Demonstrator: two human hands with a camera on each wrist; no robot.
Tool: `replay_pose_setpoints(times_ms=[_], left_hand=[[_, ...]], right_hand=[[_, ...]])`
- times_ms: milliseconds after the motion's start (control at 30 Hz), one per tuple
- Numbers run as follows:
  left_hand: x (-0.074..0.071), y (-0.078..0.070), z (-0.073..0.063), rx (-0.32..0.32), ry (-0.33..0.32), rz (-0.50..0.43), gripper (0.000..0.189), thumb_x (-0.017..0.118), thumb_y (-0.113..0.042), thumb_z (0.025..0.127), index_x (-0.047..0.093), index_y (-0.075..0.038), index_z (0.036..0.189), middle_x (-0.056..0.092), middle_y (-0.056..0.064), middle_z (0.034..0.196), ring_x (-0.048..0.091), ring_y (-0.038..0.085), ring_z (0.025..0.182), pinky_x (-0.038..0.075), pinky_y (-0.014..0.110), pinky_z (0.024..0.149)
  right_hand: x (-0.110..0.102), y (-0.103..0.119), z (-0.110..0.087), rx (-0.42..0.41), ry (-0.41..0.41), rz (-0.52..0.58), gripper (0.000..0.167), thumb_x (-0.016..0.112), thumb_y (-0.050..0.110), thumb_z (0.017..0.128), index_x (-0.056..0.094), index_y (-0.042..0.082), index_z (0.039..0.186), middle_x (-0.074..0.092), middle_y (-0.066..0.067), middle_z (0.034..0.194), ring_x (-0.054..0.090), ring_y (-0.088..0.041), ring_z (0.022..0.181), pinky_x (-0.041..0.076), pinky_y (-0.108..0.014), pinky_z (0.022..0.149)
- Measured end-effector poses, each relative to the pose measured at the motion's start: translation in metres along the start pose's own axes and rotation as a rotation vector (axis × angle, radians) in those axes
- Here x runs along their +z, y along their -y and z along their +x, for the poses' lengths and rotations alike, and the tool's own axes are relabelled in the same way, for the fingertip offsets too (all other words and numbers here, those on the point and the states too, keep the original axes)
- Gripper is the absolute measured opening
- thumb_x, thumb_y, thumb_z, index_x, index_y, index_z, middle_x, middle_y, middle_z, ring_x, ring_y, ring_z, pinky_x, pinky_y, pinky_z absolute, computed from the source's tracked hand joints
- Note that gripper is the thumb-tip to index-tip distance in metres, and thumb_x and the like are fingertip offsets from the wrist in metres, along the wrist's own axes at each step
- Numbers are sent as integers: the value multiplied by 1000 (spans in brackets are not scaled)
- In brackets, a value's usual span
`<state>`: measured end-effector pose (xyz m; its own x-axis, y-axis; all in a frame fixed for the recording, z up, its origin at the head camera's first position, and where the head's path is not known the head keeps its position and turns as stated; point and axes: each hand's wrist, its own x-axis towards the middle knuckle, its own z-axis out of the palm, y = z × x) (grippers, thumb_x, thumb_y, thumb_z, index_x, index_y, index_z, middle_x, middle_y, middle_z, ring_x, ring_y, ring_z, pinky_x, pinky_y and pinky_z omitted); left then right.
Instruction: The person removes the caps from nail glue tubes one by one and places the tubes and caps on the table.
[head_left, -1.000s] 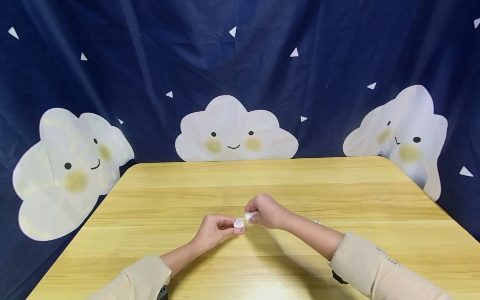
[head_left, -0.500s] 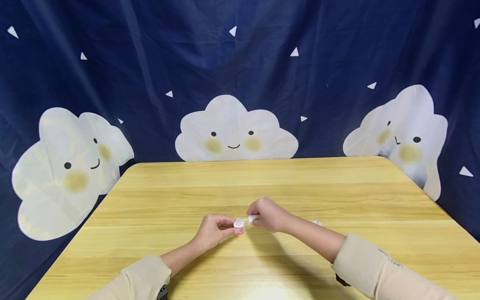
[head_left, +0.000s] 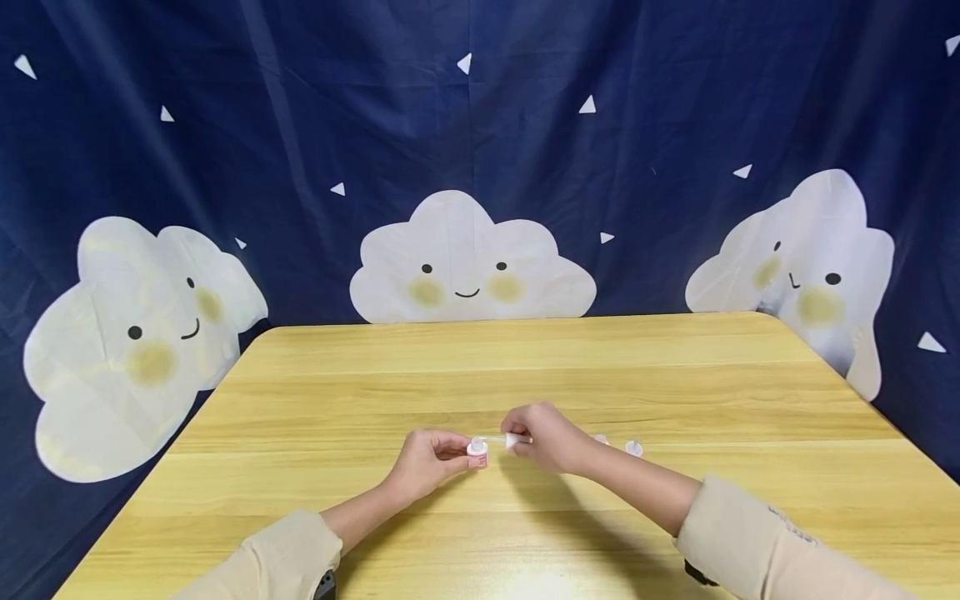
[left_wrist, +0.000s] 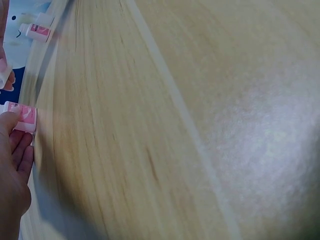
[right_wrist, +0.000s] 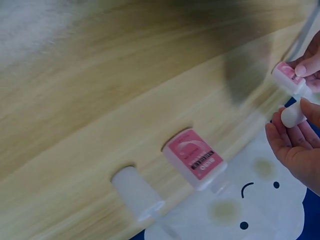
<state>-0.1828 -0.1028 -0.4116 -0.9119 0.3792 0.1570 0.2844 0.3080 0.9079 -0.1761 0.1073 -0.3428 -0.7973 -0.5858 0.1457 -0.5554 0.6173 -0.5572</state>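
Note:
My left hand (head_left: 427, 460) pinches a small white bottle (head_left: 477, 459) with a pink label between thumb and fingers, low over the table. The bottle stands uncapped, its clear neck upward. Just right of it, my right hand (head_left: 546, 437) pinches a white cap (head_left: 513, 441) whose thin pale stem points left to the bottle's mouth. I cannot tell whether the stem's tip touches the neck. In the right wrist view, the right hand (right_wrist: 297, 142) holds that cap (right_wrist: 292, 115) close to the left hand's bottle (right_wrist: 287, 79).
Beyond my right forearm, a second pink-labelled bottle (right_wrist: 195, 157) stands uncapped on the wooden table (head_left: 315, 375). Beside it a second white cap (right_wrist: 136, 192) rests on its top, stem upward. A dark blue curtain (head_left: 300, 83) with cloud faces hangs behind the table.
My right hand has drawn the cap rightward and slightly toward me, away from the bottle. The second bottle and cap now show beyond the forearm. My left hand stays put.

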Motion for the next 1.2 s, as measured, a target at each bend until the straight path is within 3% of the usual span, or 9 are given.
replay_pose_setpoints(times_ms=[333, 633, 867, 1100, 1200], left_hand=[[0, -2, -1, -16, -17, -19, 22, 77, -10, 74, 71, 5, 89, 71, 21, 88, 70, 22, 72, 57, 18, 63], [0, -2, 0, -21, -24, 4, 23, 78, -12, 74, 71, 4, 89, 71, 20, 88, 70, 19, 73, 56, 17, 64], [1, -1, -1, -35, -20, -14, 22, 77, -11, 74, 71, 4, 90, 71, 20, 89, 70, 23, 74, 56, 18, 64], [1, -15, -4, -43, -22, 8, 18, 74, -2, 75, 69, 8, 90, 70, 23, 89, 70, 29, 75, 56, 18, 64], [1, -20, -5, -36, -23, 18, 18, 73, 0, 75, 68, 9, 90, 69, 25, 89, 70, 31, 75, 57, 19, 64]], right_hand=[[5, -6, -3, 29, -17, 85, 7, 67, -4, 80, 63, -1, 84, 67, -4, 75, 53, -1, 68, 47, -12, 60], [10, -8, -5, 93, -33, 193, 12, 67, -7, 78, 59, -3, 86, 64, -6, 73, 52, -4, 66, 47, -13, 58], [16, -11, -7, 129, -82, 278, 14, 65, -8, 79, 57, -5, 90, 65, -11, 80, 57, -10, 74, 50, -16, 65], [22, -15, -7, 135, -113, 325, 17, 64, -9, 79, 54, -8, 93, 65, -15, 84, 62, -17, 79, 53, -19, 68], [24, -17, -8, 132, -121, 339, 17, 63, -10, 79, 53, -7, 92, 65, -14, 83, 61, -14, 77, 53, -17, 66]])
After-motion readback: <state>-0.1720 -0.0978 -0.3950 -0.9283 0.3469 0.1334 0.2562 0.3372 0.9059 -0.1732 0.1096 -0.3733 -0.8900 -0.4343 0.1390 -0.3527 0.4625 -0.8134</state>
